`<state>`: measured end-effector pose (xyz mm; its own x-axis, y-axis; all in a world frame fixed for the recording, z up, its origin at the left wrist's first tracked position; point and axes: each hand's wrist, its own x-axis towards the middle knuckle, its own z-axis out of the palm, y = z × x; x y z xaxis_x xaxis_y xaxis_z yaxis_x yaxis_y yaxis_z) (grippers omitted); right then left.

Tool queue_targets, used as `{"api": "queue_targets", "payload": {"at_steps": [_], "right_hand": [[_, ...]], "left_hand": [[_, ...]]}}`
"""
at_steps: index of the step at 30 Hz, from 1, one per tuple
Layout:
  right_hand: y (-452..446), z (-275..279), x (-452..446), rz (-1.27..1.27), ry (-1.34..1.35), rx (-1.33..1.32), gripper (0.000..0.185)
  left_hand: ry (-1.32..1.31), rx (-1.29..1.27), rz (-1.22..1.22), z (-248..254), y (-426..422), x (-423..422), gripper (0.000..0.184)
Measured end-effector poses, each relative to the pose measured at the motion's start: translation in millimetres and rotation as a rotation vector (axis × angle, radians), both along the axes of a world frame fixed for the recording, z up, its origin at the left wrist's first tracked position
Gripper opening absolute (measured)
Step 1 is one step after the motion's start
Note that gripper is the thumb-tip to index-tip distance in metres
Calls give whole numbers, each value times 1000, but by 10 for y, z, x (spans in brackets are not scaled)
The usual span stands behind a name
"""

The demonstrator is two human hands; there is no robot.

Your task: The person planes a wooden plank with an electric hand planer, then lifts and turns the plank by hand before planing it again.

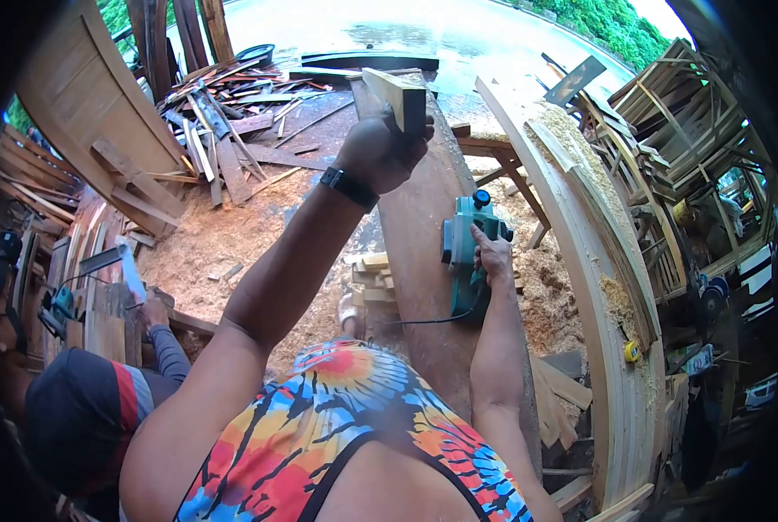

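Note:
My left hand (382, 155), with a dark watch at the wrist, is raised over the far part of the workbench and closed around a short wooden board (397, 97). The board is pale on one face and dark at its end. My right hand (493, 254) grips the handle of a teal electric planer (467, 270), its index finger stretched along the body. The planer rests on the long brown bench top (424, 209), with a dark cord (441, 319) running left from it. The planer's underside is hidden.
Small wood blocks (373, 280) are stacked left of the bench. Long planks (597, 313) with shavings and a yellow tape measure (631, 351) lie at right. A co-worker in a dark cap (80, 409) holds a saw-like blade (131, 271) at left. Scrap wood (223, 130) covers the ground behind.

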<state>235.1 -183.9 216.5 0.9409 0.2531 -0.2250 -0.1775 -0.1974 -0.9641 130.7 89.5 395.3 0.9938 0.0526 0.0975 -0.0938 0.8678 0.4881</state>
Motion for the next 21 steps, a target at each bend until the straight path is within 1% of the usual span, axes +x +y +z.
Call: {"api": "queue_targets", "payload": {"at_steps": [2,4,6,7,10,19,21], "right_hand": [[-4,-23,29,10,3,-7,38],[-22,-56,32,11,14,-5,39],[-14,-66,39,12,23,6,39],[-17,-64,48,16,19,4,39],[-21,-69,55,17,24,-13,39],[-24,-103,71,27,28,12,38],[-26,-115,47,25,32,-2,38]], "left_hand": [[-205,868,383,-210,143,105,30],[-180,896,400,-325,215,168,30],[85,88,58,-7,69,-46,31],[75,93,64,20,34,-91,28],[-10,106,8,-2,72,-78,27],[-3,70,23,4,63,-100,21],[-60,42,-51,-76,137,-73,21]]}}
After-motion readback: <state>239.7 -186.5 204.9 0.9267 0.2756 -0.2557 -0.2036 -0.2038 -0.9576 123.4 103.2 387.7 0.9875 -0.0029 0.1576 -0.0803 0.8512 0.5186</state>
